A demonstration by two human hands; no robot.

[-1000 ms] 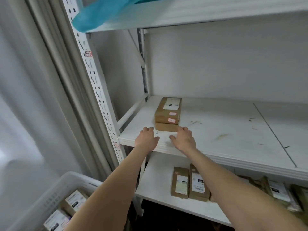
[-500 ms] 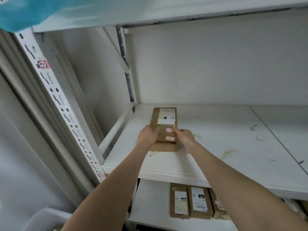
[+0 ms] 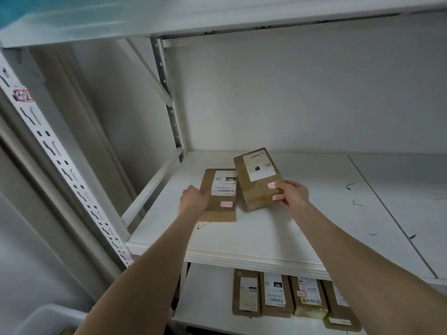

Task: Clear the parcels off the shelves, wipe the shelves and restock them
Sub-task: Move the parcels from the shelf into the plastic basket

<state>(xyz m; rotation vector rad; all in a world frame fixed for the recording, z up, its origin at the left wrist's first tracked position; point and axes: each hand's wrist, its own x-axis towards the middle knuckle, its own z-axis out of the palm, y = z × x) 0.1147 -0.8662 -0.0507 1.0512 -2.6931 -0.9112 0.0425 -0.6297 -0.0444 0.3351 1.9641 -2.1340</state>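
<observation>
Two brown cardboard parcels with white labels are at the left of the white middle shelf (image 3: 278, 228). A flat parcel (image 3: 221, 197) lies on the shelf, and my left hand (image 3: 193, 200) holds its left edge. A thicker parcel (image 3: 257, 177) is tilted up beside it on the right, its far end raised. My right hand (image 3: 292, 193) grips its near right corner, thumb on top.
The lower shelf (image 3: 205, 293) carries a row of several labelled brown parcels (image 3: 275, 294). A slotted white upright (image 3: 60, 163) marked 32 stands at left. A white bin (image 3: 48, 317) sits at bottom left. Dark scuffs mark the shelf's right part.
The two parcels were stacked between my hands; now the upper one is lifted off to the right in my right hand, and my left hand stays on the lower one.
</observation>
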